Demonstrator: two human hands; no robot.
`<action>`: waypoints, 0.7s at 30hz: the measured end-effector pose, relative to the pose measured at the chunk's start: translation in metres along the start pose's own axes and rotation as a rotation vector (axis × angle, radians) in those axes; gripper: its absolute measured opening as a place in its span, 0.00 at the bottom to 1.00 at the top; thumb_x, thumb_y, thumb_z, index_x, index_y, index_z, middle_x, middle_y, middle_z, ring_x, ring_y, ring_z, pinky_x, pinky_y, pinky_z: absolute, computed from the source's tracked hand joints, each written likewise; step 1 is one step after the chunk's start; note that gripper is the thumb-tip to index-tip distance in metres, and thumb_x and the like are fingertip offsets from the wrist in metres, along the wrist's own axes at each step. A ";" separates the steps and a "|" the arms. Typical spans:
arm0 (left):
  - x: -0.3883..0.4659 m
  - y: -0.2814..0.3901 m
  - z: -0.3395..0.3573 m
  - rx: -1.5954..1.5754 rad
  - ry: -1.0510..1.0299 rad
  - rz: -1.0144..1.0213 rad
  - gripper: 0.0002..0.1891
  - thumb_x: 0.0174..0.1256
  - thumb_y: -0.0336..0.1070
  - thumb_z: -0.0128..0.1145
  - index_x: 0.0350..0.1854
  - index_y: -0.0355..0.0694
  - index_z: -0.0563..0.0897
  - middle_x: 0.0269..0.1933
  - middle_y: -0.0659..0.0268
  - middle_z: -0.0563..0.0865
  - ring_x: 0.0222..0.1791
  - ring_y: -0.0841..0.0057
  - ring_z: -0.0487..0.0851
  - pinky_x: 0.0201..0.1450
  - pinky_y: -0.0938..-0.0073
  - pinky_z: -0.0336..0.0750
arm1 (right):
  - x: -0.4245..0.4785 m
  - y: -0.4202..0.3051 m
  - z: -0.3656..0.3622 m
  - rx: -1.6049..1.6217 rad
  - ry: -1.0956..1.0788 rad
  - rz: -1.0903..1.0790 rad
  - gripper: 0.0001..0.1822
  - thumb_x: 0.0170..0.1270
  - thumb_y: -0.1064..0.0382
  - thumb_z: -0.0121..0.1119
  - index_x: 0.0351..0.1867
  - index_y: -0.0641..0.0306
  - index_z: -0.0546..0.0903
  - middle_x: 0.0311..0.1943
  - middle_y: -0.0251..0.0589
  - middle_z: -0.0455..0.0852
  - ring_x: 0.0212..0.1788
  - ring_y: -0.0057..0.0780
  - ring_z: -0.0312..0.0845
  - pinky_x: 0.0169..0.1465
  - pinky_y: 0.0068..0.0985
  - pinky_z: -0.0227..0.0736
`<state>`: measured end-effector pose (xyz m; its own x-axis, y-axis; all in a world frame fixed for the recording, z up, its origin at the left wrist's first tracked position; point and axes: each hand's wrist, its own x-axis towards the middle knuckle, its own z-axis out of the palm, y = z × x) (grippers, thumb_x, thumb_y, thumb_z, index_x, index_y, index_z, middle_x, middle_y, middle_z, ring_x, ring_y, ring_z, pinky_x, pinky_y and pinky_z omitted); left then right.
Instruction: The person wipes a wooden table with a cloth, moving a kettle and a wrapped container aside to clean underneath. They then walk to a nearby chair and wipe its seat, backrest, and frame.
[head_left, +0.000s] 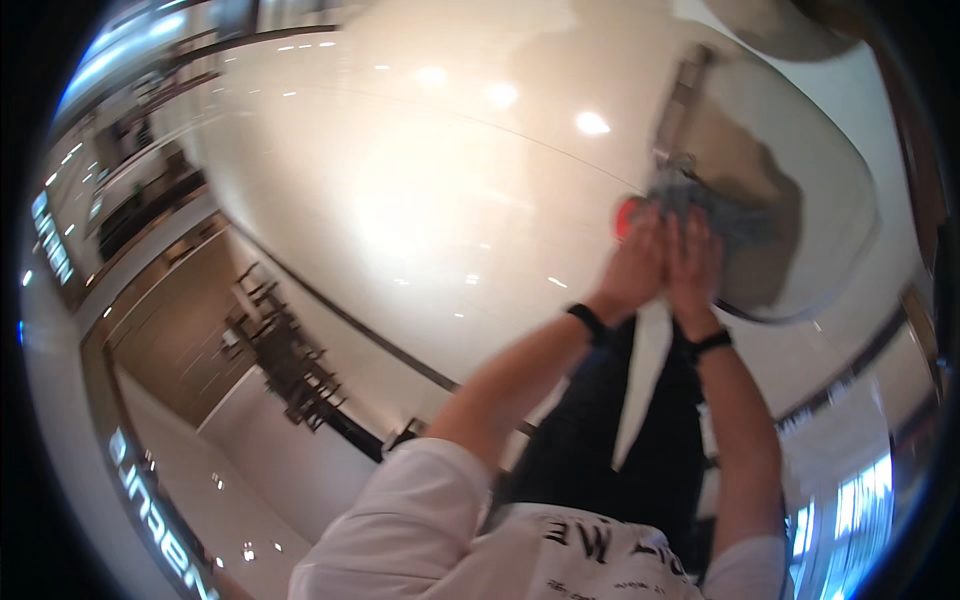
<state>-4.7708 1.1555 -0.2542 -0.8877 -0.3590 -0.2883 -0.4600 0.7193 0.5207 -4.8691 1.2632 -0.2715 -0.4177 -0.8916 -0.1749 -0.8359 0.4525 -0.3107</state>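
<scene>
My left hand (637, 251) and my right hand (694, 259) are side by side, touching or nearly so, with fingers pointing away from me. They lie against the near side of a blurred grey cloth (679, 191). Whether the fingers grip it is hidden by blur. A red round thing (625, 217) shows just left of my left hand. Beyond the cloth a brown, jointed-looking strip (682, 97) runs away from me; its kind cannot be told. Each wrist wears a black band.
A rounded pale surface with a dark rim (840, 225) lies right of my hands, partly in shadow. Glossy cream floor (420, 180) with light reflections spreads left. Dark tables and chairs (289, 352) stand at the left. Lit signs bear writing. Windows are at lower right.
</scene>
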 end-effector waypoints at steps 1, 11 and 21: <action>0.001 0.001 -0.001 -0.080 -0.019 -0.141 0.32 0.69 0.35 0.52 0.72 0.21 0.68 0.72 0.32 0.71 0.75 0.42 0.69 0.79 0.53 0.63 | 0.013 0.002 -0.010 -0.027 -0.028 -0.085 0.30 0.71 0.59 0.54 0.75 0.58 0.70 0.79 0.49 0.64 0.81 0.45 0.59 0.77 0.55 0.59; 0.037 -0.011 -0.044 -0.233 -0.217 -0.316 0.32 0.65 0.36 0.61 0.70 0.27 0.71 0.65 0.44 0.78 0.63 0.51 0.80 0.65 0.55 0.75 | 0.090 0.059 -0.034 -0.030 -0.162 -0.638 0.24 0.67 0.62 0.59 0.64 0.66 0.79 0.73 0.48 0.73 0.79 0.38 0.62 0.82 0.46 0.53; 0.090 0.002 -0.100 -0.524 -0.238 -0.672 0.29 0.73 0.47 0.61 0.67 0.31 0.71 0.63 0.46 0.81 0.61 0.49 0.82 0.63 0.53 0.76 | 0.235 0.107 -0.106 -0.098 0.004 -0.195 0.24 0.69 0.64 0.59 0.66 0.59 0.77 0.66 0.47 0.79 0.71 0.46 0.73 0.74 0.44 0.65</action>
<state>-4.8532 1.0648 -0.1985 -0.4254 -0.4324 -0.7950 -0.8849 0.0149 0.4655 -5.0946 1.1004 -0.2465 -0.2456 -0.9624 -0.1161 -0.9317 0.2674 -0.2458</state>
